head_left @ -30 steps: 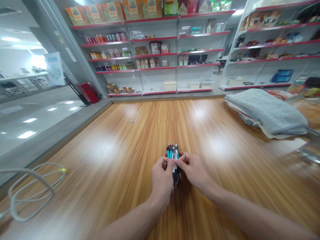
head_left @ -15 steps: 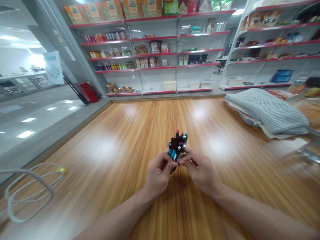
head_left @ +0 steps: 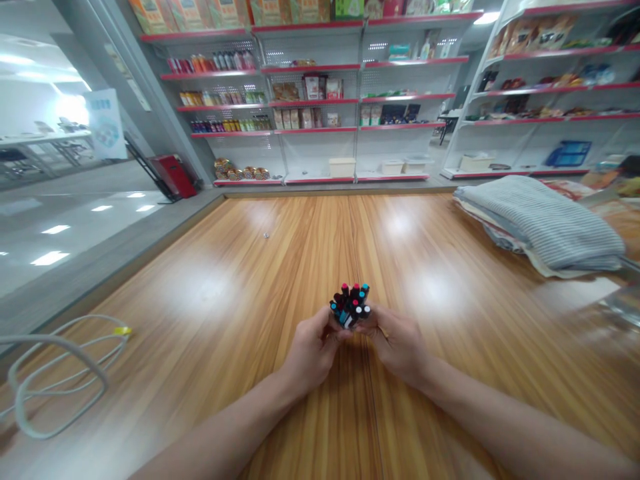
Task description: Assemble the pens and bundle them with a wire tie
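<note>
A bundle of pens (head_left: 351, 303) is held between my two hands above the wooden table (head_left: 240, 280). Several dark barrels show, with red, blue and white ends turned toward me. My left hand (head_left: 313, 343) closes on the bundle's left side, thumb in front. From the right, my right hand (head_left: 397, 339) grips the other side, fingers bent around it. The lower part of the bundle is hidden by the fingers, so I cannot tell whether a holder is around the pens.
A pale cable (head_left: 65, 347) with a yellow tag lies coiled at the left. Folded striped cloth (head_left: 545, 223) is stacked at the right, near a white sheet (head_left: 583, 293). One tiny shiny object (head_left: 266, 235) sits farther back. Stocked shelves (head_left: 320, 133) stand beyond the table.
The pens have tipped toward me, so their ends now face the camera more directly. Both hands keep their hold and have barely moved; the view has shifted slightly.
</note>
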Demonstrator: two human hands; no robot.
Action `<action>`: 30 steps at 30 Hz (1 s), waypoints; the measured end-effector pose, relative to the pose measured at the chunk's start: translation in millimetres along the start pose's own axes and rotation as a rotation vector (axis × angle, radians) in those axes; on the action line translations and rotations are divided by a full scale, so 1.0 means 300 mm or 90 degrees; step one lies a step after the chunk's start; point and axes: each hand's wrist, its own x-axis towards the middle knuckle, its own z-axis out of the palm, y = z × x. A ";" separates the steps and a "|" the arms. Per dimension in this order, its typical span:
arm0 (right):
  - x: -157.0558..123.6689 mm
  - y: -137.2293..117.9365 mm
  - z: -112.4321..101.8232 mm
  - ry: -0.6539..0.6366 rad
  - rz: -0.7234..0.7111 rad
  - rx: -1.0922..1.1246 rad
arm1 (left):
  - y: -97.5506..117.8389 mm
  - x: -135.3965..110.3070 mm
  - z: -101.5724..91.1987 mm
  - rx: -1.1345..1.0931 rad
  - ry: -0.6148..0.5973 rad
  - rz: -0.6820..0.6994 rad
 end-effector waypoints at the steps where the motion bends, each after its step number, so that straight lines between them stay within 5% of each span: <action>1: 0.001 0.004 0.000 -0.016 0.030 0.003 | -0.005 0.002 0.002 0.006 -0.004 -0.012; 6: 0.016 0.024 0.004 -0.051 0.126 0.003 | -0.005 0.022 0.003 0.020 -0.007 -0.042; 12: 0.035 0.007 0.011 0.002 0.147 0.012 | 0.028 0.037 -0.003 0.037 0.017 -0.076; 20: 0.016 -0.009 -0.003 -0.099 0.221 -0.033 | 0.101 0.059 -0.051 0.099 -0.147 -0.185; 26: 0.007 -0.002 0.009 -0.123 0.171 -0.092 | 0.153 0.063 -0.076 0.277 -0.195 -0.132; 30: 0.007 -0.004 0.005 -0.095 0.151 -0.093 | 0.145 0.068 -0.083 0.320 -0.160 -0.057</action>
